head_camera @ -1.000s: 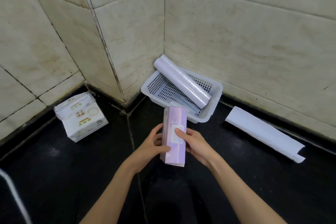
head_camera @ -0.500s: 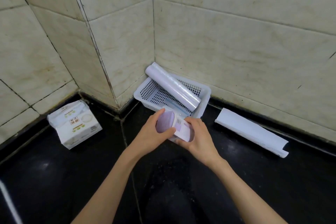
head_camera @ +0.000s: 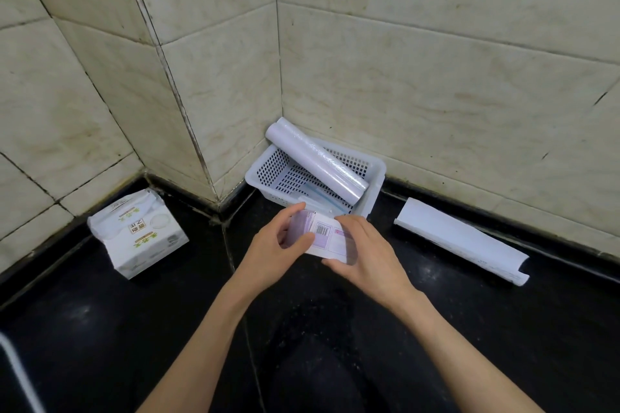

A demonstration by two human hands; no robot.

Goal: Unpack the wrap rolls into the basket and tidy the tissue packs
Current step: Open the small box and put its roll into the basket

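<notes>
I see both hands on the purple wrap box [head_camera: 322,238] just before the white basket [head_camera: 374,174], left hand [head_camera: 275,245] pinching what seems its end flap, right hand [head_camera: 365,255] curled gripping its body, one wrap roll [head_camera: 315,161] leaning in basket

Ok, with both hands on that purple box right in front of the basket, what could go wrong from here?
The wrap roll already lies tilted over the basket rim, so adding another could knock it out. The purple box, gripped end-on by the left hand and right hand, may tear or drop its roll onto the black floor.
</notes>
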